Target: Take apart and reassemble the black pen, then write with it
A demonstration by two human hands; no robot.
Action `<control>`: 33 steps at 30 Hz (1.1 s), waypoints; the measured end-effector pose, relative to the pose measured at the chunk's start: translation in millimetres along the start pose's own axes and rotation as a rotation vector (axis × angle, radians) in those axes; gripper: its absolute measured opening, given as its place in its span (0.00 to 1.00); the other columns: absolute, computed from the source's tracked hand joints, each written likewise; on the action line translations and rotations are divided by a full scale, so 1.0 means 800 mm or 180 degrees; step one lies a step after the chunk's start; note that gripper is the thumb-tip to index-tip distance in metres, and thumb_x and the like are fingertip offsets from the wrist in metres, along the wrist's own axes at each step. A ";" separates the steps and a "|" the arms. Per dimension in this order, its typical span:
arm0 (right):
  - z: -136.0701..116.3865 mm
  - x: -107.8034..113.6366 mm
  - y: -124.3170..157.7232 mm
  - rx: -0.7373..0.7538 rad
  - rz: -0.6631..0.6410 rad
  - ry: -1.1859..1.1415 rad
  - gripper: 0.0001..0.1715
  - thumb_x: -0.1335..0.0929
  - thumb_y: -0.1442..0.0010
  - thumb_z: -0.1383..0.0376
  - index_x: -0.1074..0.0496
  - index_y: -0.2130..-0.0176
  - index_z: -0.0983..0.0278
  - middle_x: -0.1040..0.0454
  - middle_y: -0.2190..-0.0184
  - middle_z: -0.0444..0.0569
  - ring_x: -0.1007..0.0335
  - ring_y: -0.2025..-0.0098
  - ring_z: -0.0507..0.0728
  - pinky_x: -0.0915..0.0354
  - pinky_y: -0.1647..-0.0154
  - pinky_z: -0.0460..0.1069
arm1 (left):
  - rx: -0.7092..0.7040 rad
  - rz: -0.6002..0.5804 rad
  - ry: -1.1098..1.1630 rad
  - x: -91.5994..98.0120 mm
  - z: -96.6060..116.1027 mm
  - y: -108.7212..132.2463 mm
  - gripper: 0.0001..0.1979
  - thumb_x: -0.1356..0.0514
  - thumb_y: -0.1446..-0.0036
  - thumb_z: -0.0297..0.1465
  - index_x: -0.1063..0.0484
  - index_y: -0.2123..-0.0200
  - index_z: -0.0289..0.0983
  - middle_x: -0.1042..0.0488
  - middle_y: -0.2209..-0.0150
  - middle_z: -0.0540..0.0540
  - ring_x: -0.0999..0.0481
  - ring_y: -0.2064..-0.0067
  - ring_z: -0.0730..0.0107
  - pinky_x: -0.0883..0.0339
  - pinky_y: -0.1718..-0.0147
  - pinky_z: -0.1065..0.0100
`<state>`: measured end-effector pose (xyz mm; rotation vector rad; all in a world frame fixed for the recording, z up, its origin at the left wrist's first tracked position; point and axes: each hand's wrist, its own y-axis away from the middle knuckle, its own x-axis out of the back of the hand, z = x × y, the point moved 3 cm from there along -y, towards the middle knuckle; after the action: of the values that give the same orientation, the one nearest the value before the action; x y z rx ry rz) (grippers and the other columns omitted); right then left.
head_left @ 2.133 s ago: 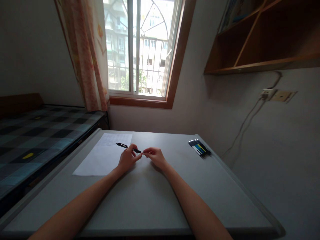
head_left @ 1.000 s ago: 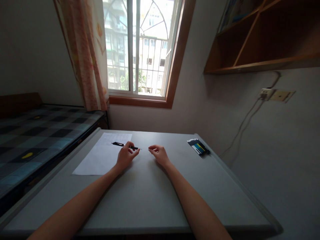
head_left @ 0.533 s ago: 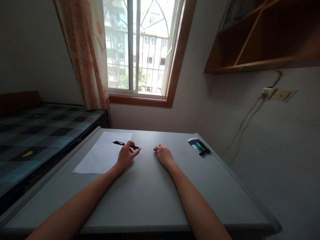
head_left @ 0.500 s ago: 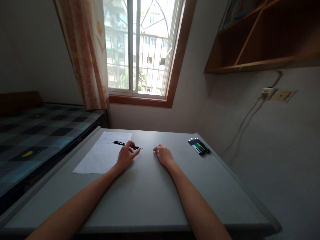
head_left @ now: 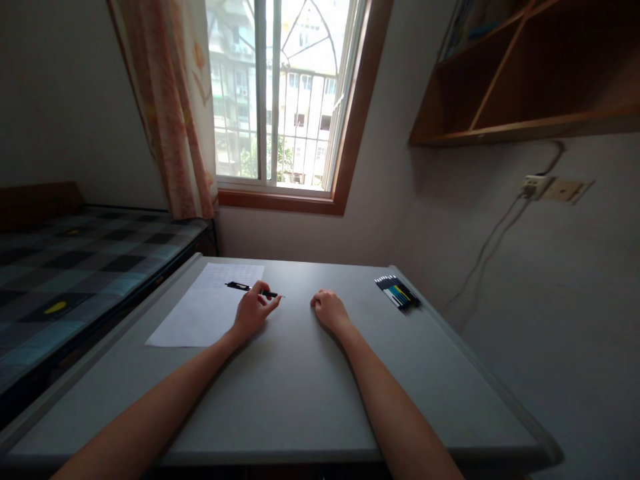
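Note:
My left hand (head_left: 253, 309) pinches a black pen (head_left: 239, 286) between its fingertips. The pen lies nearly level, its thin light tip pointing right towards my other hand. Beneath that hand and pen is the right part of a white sheet of paper (head_left: 193, 313), with faint print near its far end. My right hand (head_left: 330, 310) rests on the grey table (head_left: 280, 400), a short gap away from the pen tip. Its fingers are curled in, and whatever may be inside them is hidden.
A flat pack of several dark pens or refills (head_left: 399, 294) with blue and yellow printing lies near the table's right edge. A checked bed (head_left: 110, 257) stands on the left. Behind the table are a window (head_left: 280, 100) and a curtain (head_left: 175, 133); a wooden shelf (head_left: 500, 130) hangs at upper right.
My right hand has drawn slightly to the right, away from the pen tip, and its fingers have curled in more. My left hand and the pen stay in place.

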<state>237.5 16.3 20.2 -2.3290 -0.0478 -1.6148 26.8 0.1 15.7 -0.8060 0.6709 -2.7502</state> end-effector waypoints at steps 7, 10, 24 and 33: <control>-0.006 -0.010 0.001 0.0507 0.0133 -0.0162 0.15 0.39 0.44 0.70 0.25 0.63 0.62 0.27 0.61 0.51 0.39 0.55 0.56 0.42 0.54 0.48 | 0.0002 0.0008 -0.0019 -0.001 0.000 0.000 0.14 0.41 0.54 0.41 0.39 0.69 0.40 0.31 0.76 0.54 0.30 0.78 0.75 0.41 0.79 0.74; -0.007 -0.012 0.002 0.0564 0.0116 -0.0124 0.15 0.39 0.42 0.67 0.26 0.60 0.62 0.28 0.58 0.51 0.40 0.55 0.57 0.43 0.53 0.49 | -0.0003 0.0003 -0.0028 -0.002 0.000 0.000 0.14 0.41 0.54 0.42 0.39 0.69 0.40 0.31 0.76 0.54 0.31 0.78 0.75 0.42 0.79 0.74; -0.023 -0.006 0.004 0.0903 0.0361 -0.0393 0.15 0.37 0.43 0.68 0.28 0.56 0.61 0.30 0.54 0.50 0.39 0.53 0.57 0.42 0.51 0.53 | -0.0022 0.0026 -0.0043 -0.002 -0.004 0.000 0.13 0.40 0.54 0.40 0.39 0.69 0.40 0.30 0.76 0.54 0.31 0.78 0.75 0.42 0.79 0.75; -0.059 0.015 0.020 0.1728 0.0588 -0.0682 0.13 0.37 0.44 0.70 0.27 0.60 0.60 0.30 0.54 0.48 0.39 0.52 0.56 0.41 0.49 0.54 | 0.0001 0.0021 -0.0085 -0.002 -0.005 -0.001 0.12 0.41 0.54 0.38 0.39 0.68 0.40 0.31 0.75 0.54 0.30 0.78 0.75 0.41 0.79 0.75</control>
<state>201.9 -13.2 42.3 -1.9978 -0.2733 -1.0889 26.2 2.6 12.4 -0.8373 0.6667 -2.7287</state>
